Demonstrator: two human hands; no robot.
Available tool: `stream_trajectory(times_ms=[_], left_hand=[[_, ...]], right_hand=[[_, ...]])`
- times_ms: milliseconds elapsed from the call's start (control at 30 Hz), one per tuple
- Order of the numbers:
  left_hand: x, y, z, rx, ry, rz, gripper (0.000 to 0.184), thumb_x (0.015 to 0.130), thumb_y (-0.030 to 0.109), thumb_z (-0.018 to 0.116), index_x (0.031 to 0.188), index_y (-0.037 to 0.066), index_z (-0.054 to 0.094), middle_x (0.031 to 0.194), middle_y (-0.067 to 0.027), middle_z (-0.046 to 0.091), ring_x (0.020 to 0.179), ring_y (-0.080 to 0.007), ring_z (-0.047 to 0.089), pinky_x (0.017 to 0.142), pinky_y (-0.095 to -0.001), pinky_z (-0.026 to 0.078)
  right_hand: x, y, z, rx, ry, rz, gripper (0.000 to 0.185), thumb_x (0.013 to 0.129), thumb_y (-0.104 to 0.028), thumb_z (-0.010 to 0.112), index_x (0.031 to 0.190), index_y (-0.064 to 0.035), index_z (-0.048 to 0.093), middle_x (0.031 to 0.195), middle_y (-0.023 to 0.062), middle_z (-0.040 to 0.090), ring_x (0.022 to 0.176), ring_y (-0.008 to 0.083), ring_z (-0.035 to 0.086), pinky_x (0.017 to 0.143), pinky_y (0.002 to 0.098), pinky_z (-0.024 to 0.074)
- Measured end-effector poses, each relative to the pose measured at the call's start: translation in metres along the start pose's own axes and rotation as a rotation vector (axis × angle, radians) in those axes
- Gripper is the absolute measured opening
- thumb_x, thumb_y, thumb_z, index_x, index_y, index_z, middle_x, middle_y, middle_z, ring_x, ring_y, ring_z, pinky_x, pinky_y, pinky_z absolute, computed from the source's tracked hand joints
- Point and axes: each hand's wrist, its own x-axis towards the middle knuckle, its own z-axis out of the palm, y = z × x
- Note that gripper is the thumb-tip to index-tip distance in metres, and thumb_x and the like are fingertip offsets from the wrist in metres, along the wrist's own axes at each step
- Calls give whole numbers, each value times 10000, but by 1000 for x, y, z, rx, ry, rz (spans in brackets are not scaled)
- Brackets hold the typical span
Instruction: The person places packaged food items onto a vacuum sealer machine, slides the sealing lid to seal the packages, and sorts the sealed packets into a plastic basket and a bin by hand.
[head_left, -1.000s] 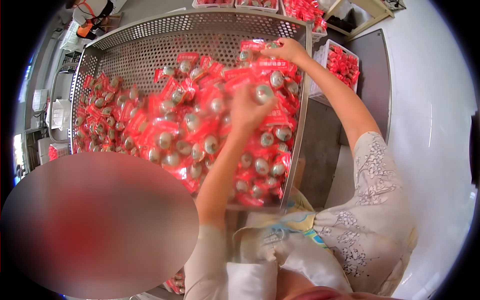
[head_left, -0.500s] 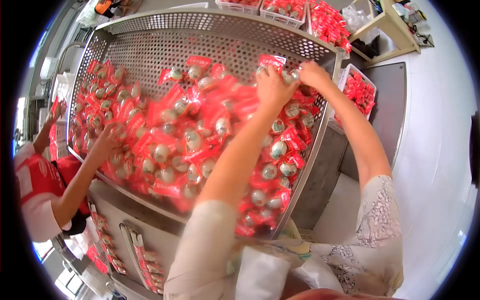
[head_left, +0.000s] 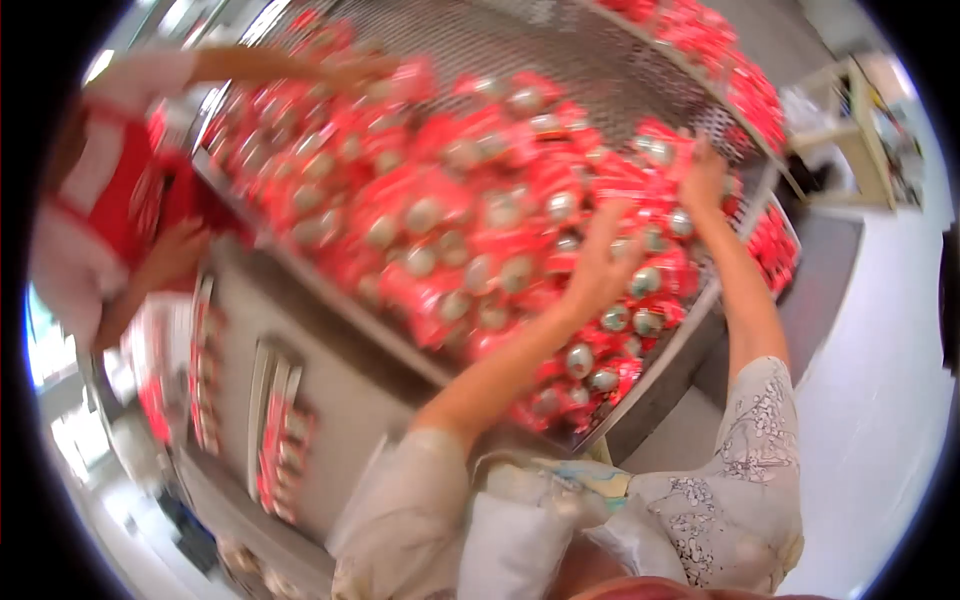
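Red-and-clear packets (head_left: 425,215), each with a pale egg-like piece inside, lie heaped in a perforated metal tray (head_left: 640,70). Over the right part of the heap is my left hand (head_left: 605,262), its fingers apart and blurred; I see nothing held in it. My right hand (head_left: 703,175) is near the tray's right side, its fingers bent at a red packet (head_left: 660,150); whether they grip it is unclear.
A co-worker in a red apron (head_left: 130,190) stands at the left, one arm over the tray. Packets lie in rows on a metal surface (head_left: 340,400) below the tray. A wooden stand (head_left: 850,140) and a crate of packets (head_left: 775,250) are at the right.
The view has swung, shifting the tray's right end rightward. My hands, close together half a second ago, are farther apart. The co-worker's arm reaches farther over the tray.
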Motion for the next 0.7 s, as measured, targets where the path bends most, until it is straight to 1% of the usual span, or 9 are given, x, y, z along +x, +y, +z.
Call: stream_trajectory(times_ms=[33,133,233,267,400,467,567,600,700], left_hand=[[-26,7,-13,113,-1,20,504,918,244,568,1333,3,414,1397,-198,394,1322,-308,357,1094,-389,275],[-97,40,-66,278,-4,47,500,893,248,601,1314,29,444,1402,-197,398,1300,-321,388,1072,-393,317],[-175,82,-130,185,57,13,511,861,231,633,1301,40,455,1382,-200,413,1276,-340,414,1050,-405,348],[-202,91,-154,240,105,-3,523,845,223,648,1300,46,460,1374,-185,430,1256,-335,440,1033,-407,364],[-324,104,-256,531,591,97,496,861,202,631,1297,26,471,1317,-172,490,1238,-324,462,1027,-403,369],[-396,100,-313,833,829,-104,493,861,182,641,1299,23,477,1288,-169,516,1227,-313,474,1024,-403,372],[-503,109,-399,1176,1244,-13,514,826,172,697,1268,10,492,1256,-165,531,1204,-314,481,1014,-389,373],[-534,122,-418,1541,1230,-71,531,829,208,700,1262,-6,480,1262,-176,521,1205,-328,472,1022,-386,363],[-616,119,-474,1621,1558,-294,791,745,465,734,1300,-8,427,1287,-255,454,1215,-401,419,1032,-473,324]], right_hand=[[5,-24,-25,215,-154,203,505,974,-436,345,1249,-50,519,1080,256,595,993,417,557,869,512,395],[8,-21,-17,-101,-634,93,473,920,-439,403,1139,-51,562,925,252,641,899,442,598,764,531,463],[25,-3,-23,-96,-705,103,415,884,-377,488,1178,-91,555,1064,233,626,967,419,600,794,515,474],[27,-6,-29,-72,-449,4,405,901,-335,471,1203,-76,545,1129,237,600,1004,416,585,818,507,465],[26,-192,-149,315,-32,-359,428,895,-174,564,1279,-3,484,1293,198,515,1207,365,475,1015,438,370],[-13,-318,-217,648,-86,-526,527,851,-102,635,1329,1,439,1361,177,460,1280,331,413,1077,410,308],[-83,-465,-284,793,-302,-795,700,746,-200,742,1350,-35,430,1410,188,390,1330,352,337,1093,454,264],[-101,-508,-300,891,-334,-921,711,731,-241,748,1344,-51,442,1406,198,378,1313,380,336,1086,467,263],[-159,-606,-306,1061,-441,-917,701,730,-350,734,1319,-75,473,1388,200,377,1280,390,336,1051,481,290]])
